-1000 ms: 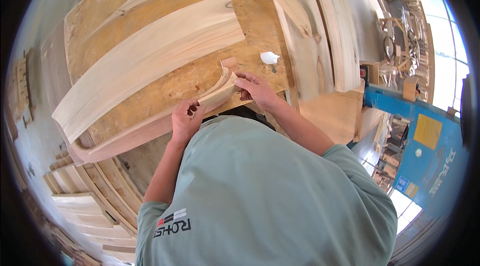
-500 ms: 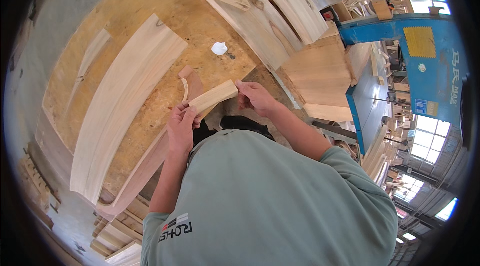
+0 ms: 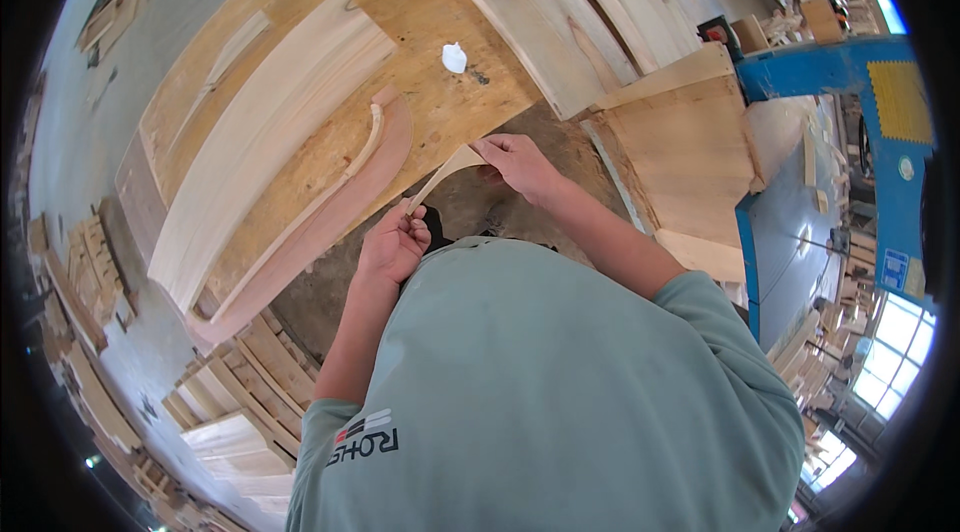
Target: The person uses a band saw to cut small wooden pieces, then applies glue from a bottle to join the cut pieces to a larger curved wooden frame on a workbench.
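Note:
A small curved piece of pale wood (image 3: 445,171) is held between my two hands just off the table's near edge, turned so its narrow side faces up. My left hand (image 3: 392,243) is closed on its lower left end, and my right hand (image 3: 518,168) pinches its upper right end. Beside it on the plywood table (image 3: 425,12) rests a long curved reddish wooden strip (image 3: 335,232), with a thin pale curved piece (image 3: 366,147) along its inner side. Further left lies a wide curved pale board (image 3: 270,132).
A white crumpled lump (image 3: 454,58) is on the table. Long planks (image 3: 555,27) lie at the far right, near a wooden box-like block (image 3: 685,132). A blue machine (image 3: 815,72) with a flat metal table (image 3: 795,207) stands right. Stacked timber (image 3: 240,382) sits lower left.
Both hands have rotated the wood piece from its broad face to its narrow curved side. My left hand has moved down and right. The whole view has shifted, baring more of the reddish strip.

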Available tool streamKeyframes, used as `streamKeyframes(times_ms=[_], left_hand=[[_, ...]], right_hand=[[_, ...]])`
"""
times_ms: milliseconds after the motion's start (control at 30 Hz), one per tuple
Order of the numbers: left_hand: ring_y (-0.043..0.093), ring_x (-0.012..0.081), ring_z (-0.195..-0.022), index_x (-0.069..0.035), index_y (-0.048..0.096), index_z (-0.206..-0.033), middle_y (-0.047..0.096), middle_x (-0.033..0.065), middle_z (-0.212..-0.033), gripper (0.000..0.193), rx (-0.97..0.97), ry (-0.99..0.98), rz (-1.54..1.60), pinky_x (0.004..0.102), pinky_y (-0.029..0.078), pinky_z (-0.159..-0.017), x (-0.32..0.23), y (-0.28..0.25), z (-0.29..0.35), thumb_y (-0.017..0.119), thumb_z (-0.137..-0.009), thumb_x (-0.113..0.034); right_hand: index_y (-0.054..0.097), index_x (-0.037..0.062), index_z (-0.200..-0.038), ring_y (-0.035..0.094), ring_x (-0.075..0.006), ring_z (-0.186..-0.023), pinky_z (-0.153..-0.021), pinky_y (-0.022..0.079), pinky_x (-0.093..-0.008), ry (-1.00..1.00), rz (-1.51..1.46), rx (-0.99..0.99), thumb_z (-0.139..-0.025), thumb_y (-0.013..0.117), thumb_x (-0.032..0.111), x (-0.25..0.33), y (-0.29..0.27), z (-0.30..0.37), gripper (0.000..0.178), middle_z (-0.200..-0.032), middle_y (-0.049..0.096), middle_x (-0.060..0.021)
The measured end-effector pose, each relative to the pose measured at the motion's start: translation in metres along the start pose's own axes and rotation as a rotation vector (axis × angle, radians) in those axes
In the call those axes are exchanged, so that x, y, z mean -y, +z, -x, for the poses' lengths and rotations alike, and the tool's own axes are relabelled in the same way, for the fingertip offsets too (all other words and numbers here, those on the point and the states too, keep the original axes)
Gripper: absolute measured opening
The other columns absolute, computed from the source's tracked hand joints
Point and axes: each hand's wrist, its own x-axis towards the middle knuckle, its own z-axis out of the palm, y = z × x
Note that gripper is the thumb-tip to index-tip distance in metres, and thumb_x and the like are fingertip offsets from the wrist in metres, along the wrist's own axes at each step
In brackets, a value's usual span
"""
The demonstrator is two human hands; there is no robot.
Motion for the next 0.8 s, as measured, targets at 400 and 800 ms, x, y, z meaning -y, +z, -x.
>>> streamKeyframes(times_ms=[400, 800], left_hand=[[0.056, 0.0116, -0.069, -0.001, 0.063, -0.102, 0.069, 0.0108, -0.093, 0.022, -0.174, 0.433, -0.369, 0.0248, 0.049, -0.061, -0.035, -0.021, -0.009, 0.061, -0.099, -0.023], [0.065, 0.0157, -0.079, 0.001, 0.063, -0.115, 0.069, 0.0094, -0.091, 0.025, -0.097, 0.845, -1.013, 0.0299, 0.053, -0.069, -0.090, -0.034, -0.020, 0.065, -0.092, -0.008]], right_hand=[[0.065, -0.0002, -0.126, 0.059, -0.0097, -0.087, -0.076, 0.049, -0.0272, -0.115, 0.108, 0.210, -0.095, 0.068, 0.024, 0.015, 0.052, -0.059, 0.040, -0.102, 0.067, -0.0023], [0.053, -0.0016, -0.139, 0.060, -0.0139, -0.103, -0.088, 0.049, -0.0272, -0.181, -0.197, 0.271, -0.091, 0.068, 0.006, 0.030, 0.080, -0.105, 0.051, -0.124, 0.064, -0.0064]])
